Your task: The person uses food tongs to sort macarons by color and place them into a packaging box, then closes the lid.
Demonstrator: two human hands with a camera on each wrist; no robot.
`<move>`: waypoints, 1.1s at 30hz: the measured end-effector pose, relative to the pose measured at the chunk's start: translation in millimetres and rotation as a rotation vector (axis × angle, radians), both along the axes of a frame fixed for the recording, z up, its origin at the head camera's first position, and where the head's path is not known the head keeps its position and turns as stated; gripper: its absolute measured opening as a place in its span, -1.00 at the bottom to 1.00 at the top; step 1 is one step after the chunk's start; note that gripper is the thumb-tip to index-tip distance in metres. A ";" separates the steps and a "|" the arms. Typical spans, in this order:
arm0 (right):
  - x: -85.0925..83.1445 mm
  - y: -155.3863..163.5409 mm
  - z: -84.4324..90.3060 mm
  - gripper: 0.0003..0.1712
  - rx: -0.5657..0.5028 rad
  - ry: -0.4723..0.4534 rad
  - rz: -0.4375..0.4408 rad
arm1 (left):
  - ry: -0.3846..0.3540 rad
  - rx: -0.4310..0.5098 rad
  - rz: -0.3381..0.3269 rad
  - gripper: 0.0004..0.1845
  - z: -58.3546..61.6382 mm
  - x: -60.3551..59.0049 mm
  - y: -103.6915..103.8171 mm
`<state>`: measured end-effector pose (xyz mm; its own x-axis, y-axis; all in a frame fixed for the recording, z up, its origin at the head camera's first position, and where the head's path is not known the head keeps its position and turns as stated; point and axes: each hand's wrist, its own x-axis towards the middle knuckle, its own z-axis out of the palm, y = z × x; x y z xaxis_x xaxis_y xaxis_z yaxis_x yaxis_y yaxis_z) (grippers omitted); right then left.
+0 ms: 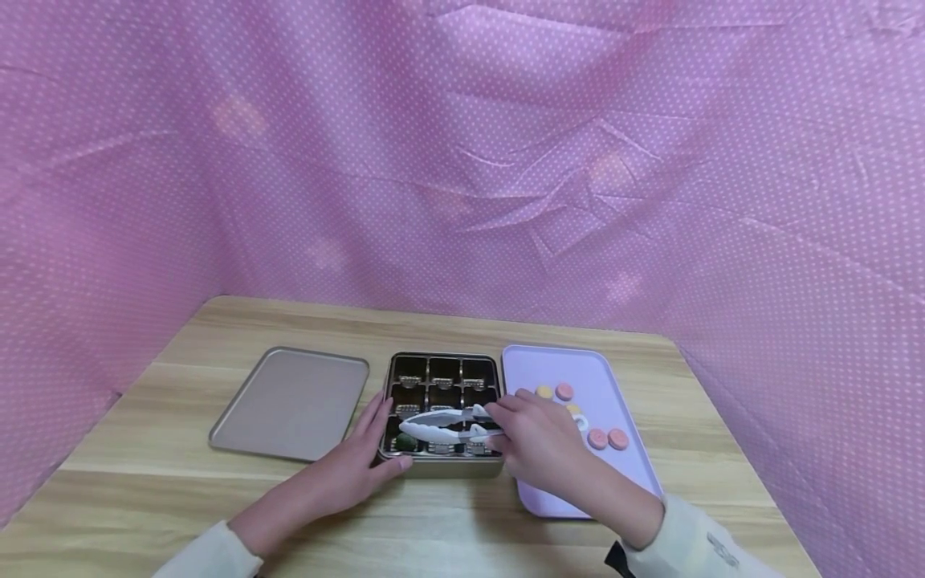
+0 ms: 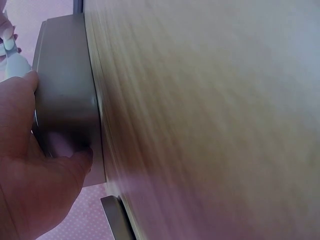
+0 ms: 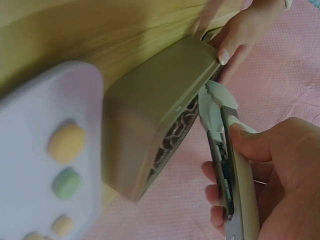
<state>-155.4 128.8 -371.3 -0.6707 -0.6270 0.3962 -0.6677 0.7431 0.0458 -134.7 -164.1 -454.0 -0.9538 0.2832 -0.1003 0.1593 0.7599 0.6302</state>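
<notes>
My right hand (image 1: 538, 433) grips a pair of tongs (image 1: 441, 425) with white heads and metal arms. The tong heads point left, over the front row of a bronze-coloured metal box (image 1: 444, 468) divided into square compartments. A dark green round piece (image 1: 406, 441) sits in the front-left compartment, just below the tong tips; whether they touch it I cannot tell. In the right wrist view the thumb presses along the tongs' handle (image 3: 245, 195). My left hand (image 1: 357, 461) holds the box's front-left corner, thumb on the front and fingers along the left side.
A lilac tray (image 1: 531, 369) on the right bears several pink, yellow and white pieces; a green piece (image 3: 67, 183) shows in the right wrist view. On the left lies a flat bronze-coloured lid or tray (image 1: 292, 401). A pink dotted curtain (image 1: 462, 160) surrounds the wooden table (image 1: 144, 449).
</notes>
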 end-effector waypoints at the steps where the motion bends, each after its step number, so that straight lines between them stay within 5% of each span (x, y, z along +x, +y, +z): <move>1: 0.2 -1.9 1.3 -0.61 0.007 0.005 -0.001 | -0.001 0.000 0.002 0.18 -0.1 0.1 0.0; 9: 1.6 -15.4 10.7 -0.78 0.047 0.021 -0.004 | 0.003 0.001 0.002 0.18 -1.8 -0.4 0.0; 33: 7.2 -39.6 22.2 -0.65 0.186 -0.020 -0.060 | 0.002 0.016 0.003 0.17 -0.4 1.2 -0.2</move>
